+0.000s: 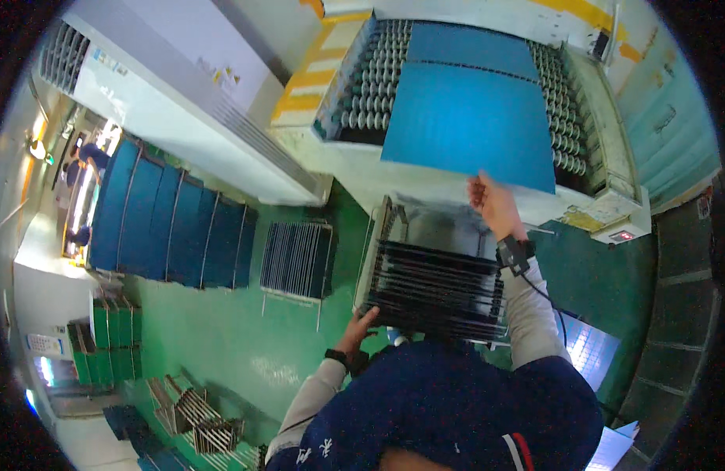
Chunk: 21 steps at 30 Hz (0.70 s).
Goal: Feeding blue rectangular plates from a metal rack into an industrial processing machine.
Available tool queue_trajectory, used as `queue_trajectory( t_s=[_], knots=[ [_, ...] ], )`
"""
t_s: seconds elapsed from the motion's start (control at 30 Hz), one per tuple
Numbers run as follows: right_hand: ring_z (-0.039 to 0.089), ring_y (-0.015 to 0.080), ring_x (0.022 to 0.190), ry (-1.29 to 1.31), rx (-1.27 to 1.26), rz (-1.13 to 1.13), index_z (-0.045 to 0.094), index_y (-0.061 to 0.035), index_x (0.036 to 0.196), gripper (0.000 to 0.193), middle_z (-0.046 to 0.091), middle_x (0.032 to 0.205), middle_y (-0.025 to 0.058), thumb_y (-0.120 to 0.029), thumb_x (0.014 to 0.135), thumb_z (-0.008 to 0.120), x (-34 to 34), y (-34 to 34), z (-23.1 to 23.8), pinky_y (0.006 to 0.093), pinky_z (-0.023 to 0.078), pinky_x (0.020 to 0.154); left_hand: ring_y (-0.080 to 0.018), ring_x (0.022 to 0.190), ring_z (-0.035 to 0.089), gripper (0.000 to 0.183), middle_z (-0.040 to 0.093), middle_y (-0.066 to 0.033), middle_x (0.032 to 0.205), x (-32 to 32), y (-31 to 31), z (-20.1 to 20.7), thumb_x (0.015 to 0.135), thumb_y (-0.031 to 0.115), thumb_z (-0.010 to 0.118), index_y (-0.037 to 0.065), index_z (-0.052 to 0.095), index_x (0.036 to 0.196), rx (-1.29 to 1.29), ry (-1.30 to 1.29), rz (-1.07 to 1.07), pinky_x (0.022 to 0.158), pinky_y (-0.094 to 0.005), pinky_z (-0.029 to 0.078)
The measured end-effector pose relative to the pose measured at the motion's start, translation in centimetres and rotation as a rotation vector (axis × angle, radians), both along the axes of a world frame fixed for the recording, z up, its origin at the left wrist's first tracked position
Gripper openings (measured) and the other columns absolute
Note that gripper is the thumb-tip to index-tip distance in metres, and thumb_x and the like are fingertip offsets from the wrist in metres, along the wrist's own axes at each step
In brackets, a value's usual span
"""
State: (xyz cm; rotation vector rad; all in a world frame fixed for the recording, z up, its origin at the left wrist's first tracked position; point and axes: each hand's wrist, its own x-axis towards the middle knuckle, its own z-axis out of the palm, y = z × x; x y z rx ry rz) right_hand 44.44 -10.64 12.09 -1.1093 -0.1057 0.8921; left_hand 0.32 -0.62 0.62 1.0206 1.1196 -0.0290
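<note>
Nearest, at the near left corner of a pale metal rack (385, 216) packed with thin dark panels (437, 286) lying close in parallel rows, the bare left hand (356, 334); with thumb and fingers set apart and half bent against that corner, cannot tell whether closed on the frame or only resting there.

Beyond the rack, the bare right hand (496, 208), with a black wrist device (514, 255) and a thin black cable (547, 297) trailing from it; with fingers curled in toward the thumb, at the front edge of a wide, flat, bright-blue sheet (472, 118); cannot tell whether pinching that edge or merely touching it.

Under the sheet, a broad conveyor with white disc rollers (566, 145), bare to both sides; seemingly past the front of the rollers, the near edge of the sheet; just behind, across a narrow strip of rollers, a second flat blue sheet (468, 43).

Could tilt, flex or slip if pulled from that single place, with no other hand on the sheet; could scrape against the rack if lowered too soon; could jam edge to edge if pushed back toward the second sheet; could snag the cable on the rack if swung low.

Farther off to the left, a smaller rack of dark upright panels (295, 259) on a glossy green floor (284, 337); beyond, a long row of large, dark-blue panels (166, 220); farthest, a person in blue (94, 157).
</note>
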Motion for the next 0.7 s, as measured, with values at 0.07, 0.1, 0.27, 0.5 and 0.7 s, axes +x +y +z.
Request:
queue_trajectory(
  t_s=[0.07,0.1,0.27,0.5,0.7],
  knots=[
    [0.062,0.0145,0.072,-0.044,0.004,0.043,0.069,-0.0055,0.098,0.033,0.068,0.085,0.0033,-0.037,0.100,0.059,-0.7,0.2,0.6,0.0310,0.050,0.066,-0.0254,0.118,0.058,0.105,0.060,-0.0142,0.131,-0.3,0.0,-0.2,0.080,0.058,0.077,0.005,0.026,0.155,0.003,0.045,0.032,0.083,-0.0400,0.052],
    [0.063,0.0147,0.073,-0.112,-0.053,0.116,0.069,-0.0059,0.099,0.034,0.068,0.085,0.0031,-0.039,0.098,0.062,-1.1,0.2,0.2,0.0305,0.050,0.066,-0.0263,0.119,0.058,0.109,0.059,-0.0157,0.132,-0.5,0.0,-0.2,0.079,0.059,0.078,0.005,0.023,0.155,-0.022,0.041,0.018,0.084,-0.0406,0.052],
    [0.066,0.0202,0.082,-0.699,-0.339,0.623,0.070,-0.0009,0.105,0.049,0.070,0.093,0.0067,-0.049,0.093,0.066,-2.6,-0.2,-5.9,0.0335,0.051,0.073,-0.0297,0.124,0.055,0.113,0.051,-0.0195,0.141,0.0,0.4,0.1,0.077,0.060,0.079,0.004,0.020,0.157,-0.041,0.040,-0.003,0.088,-0.0413,0.052],
    [0.066,0.0274,0.076,-1.004,-0.592,0.789,0.072,0.0011,0.091,0.056,0.068,0.082,0.0193,-0.054,0.086,0.070,-6.1,-1.3,-8.8,0.0405,0.048,0.067,-0.0289,0.127,0.052,0.101,0.051,-0.0157,0.143,0.2,0.3,2.0,0.084,0.060,0.072,0.008,0.025,0.156,-0.019,0.001,-0.056,0.092,-0.0428,0.050],
    [0.066,0.0422,0.074,-1.120,-0.788,0.656,0.071,0.0020,0.082,0.060,0.067,0.080,0.0254,-0.058,0.086,0.066,-6.3,-1.5,-9.7,0.0490,0.049,0.066,-0.0296,0.126,0.053,0.103,0.050,-0.0158,0.143,0.6,0.8,3.0,0.083,0.064,0.071,0.009,0.024,0.156,-0.053,0.051,-0.124,0.094,-0.0454,0.048]
  ],
)
